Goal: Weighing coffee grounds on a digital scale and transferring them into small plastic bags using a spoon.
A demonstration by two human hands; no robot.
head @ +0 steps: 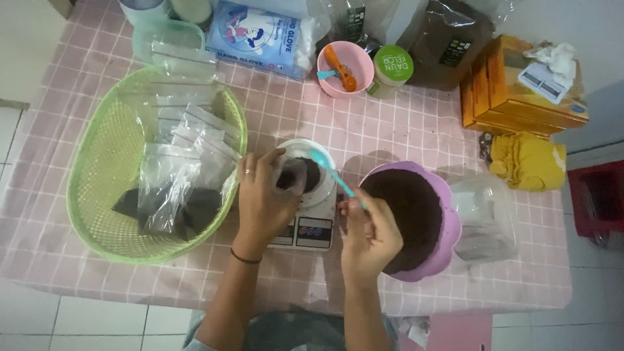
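Turquoise spoon: gripped by closed right hand, bowl end over the pouch, frame centre.
Clear pouch: held by curled left hand on white scale.
Purple bowl: touching right hand, holding dark powder.
Green basket: left, holding bags.

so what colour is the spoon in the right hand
Light blue spoon, held in the right hand; seen in the head view.

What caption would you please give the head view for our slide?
Left hand steadies a small bag on a kitchen scale while the right hand spoons in dark powder with a turquoise spoon.
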